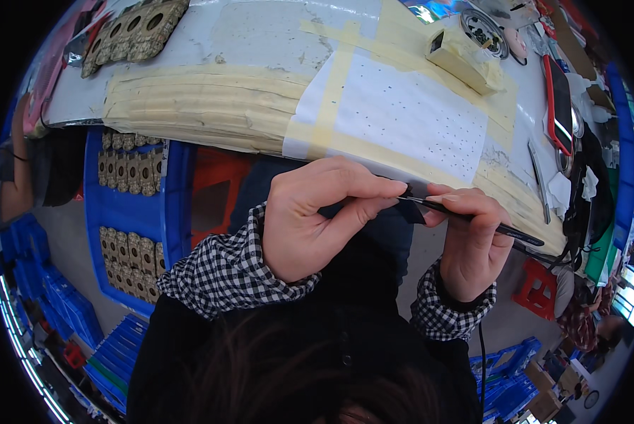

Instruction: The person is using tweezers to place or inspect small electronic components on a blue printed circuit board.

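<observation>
My right hand (476, 244) grips a pair of black tweezers (518, 234), their tip pointing left toward my other hand. My left hand (317, 219) is closed in a pinch, thumb against forefinger, at the tweezer tip. A small dark piece seems to be at those fingertips, but it is too small and covered to name. Both hands are held just off the table's front edge, above my lap. Beyond them a white sheet (402, 120) dotted with tiny dark specks is taped to the table.
A tape-covered block (465, 60) and a round dish of dark bits (484, 34) stand at the back right. A red-edged phone (559, 106) and silver tweezers (538, 177) lie to the right. Camouflage-patterned casings (136, 32) sit back left; more fill a blue tray (129, 210).
</observation>
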`<state>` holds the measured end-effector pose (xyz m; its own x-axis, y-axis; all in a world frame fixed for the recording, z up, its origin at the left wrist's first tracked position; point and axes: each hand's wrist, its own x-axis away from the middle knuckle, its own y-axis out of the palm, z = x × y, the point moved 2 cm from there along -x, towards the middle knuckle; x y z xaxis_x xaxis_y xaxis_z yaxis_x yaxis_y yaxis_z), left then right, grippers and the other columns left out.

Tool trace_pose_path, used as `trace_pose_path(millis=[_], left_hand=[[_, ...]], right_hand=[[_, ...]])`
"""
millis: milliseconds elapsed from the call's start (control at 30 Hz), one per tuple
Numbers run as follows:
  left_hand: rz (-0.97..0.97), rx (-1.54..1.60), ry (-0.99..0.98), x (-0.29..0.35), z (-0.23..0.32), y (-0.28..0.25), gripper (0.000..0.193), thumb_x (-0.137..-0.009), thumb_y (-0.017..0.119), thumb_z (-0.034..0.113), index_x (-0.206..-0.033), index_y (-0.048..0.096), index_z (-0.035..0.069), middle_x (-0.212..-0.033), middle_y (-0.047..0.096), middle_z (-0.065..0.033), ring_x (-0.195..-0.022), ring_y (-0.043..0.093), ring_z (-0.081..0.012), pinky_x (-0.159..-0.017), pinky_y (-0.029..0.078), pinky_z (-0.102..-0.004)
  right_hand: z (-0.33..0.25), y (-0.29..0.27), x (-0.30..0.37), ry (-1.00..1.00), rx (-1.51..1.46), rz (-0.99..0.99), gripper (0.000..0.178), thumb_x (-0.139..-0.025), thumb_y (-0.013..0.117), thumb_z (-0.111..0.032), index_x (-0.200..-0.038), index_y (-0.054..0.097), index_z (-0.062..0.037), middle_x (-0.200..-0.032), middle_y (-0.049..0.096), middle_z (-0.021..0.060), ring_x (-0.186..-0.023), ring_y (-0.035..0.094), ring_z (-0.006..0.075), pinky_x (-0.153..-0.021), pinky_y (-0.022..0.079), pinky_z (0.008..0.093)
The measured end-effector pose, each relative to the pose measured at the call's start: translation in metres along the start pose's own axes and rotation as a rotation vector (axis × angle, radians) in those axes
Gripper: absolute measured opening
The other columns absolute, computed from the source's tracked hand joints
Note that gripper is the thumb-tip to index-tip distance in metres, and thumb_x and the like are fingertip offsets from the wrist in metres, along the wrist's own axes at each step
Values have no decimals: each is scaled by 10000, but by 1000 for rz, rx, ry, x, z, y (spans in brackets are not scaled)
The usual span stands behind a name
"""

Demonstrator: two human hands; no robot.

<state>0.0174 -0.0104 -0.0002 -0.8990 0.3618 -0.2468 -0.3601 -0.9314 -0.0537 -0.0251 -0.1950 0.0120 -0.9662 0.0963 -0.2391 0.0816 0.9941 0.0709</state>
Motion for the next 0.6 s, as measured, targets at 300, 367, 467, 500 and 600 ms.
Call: trace_pose_path(millis=[300, 367, 467, 500, 600], left_hand=[[-8, 50, -36, 1, -3, 0, 180, -821, 628, -73, -979, 678, 0, -810, 635, -76, -699, 610, -106, -621, 472, -210], [-8, 53, -36, 2, -3, 0, 178, -823, 627, -71, -979, 678, 0, -810, 635, -75, -698, 609, -106, -622, 471, -210], [-13, 49, -33, 1, -2, 0, 176, -825, 627, -68, -979, 678, 1, -808, 634, -74, -696, 609, -106, -621, 470, -210], [-16, 48, -33, 1, -2, 0, 176, -826, 627, -67, -979, 678, 2, -808, 634, -73, -695, 609, -107, -620, 469, -211], [-17, 52, -36, 1, -2, -1, 174, -828, 627, -63, -981, 678, 3, -807, 634, -73, -696, 608, -107, -620, 468, -211]], right_hand=[[0, 1, -1, 6, 18, -25, 396, -966, 480, -290, -939, 644, 69, -881, 659, 190, -724, 647, 218, -847, 481, 377], [1, 1, -1, -7, 29, -28, 397, -966, 476, -291, -934, 646, 67, -861, 662, 182, -725, 647, 218, -883, 468, 397], [1, 2, -1, -6, 29, -23, 400, -968, 472, -293, -927, 648, 64, -842, 663, 175, -727, 647, 219, -912, 454, 411], [1, 2, -2, -7, 27, -22, 400, -968, 472, -292, -926, 649, 64, -841, 663, 175, -727, 647, 219, -910, 455, 411], [0, 2, -1, -1, 29, -26, 400, -969, 471, -292, -927, 647, 65, -852, 662, 181, -726, 648, 219, -885, 466, 399]])
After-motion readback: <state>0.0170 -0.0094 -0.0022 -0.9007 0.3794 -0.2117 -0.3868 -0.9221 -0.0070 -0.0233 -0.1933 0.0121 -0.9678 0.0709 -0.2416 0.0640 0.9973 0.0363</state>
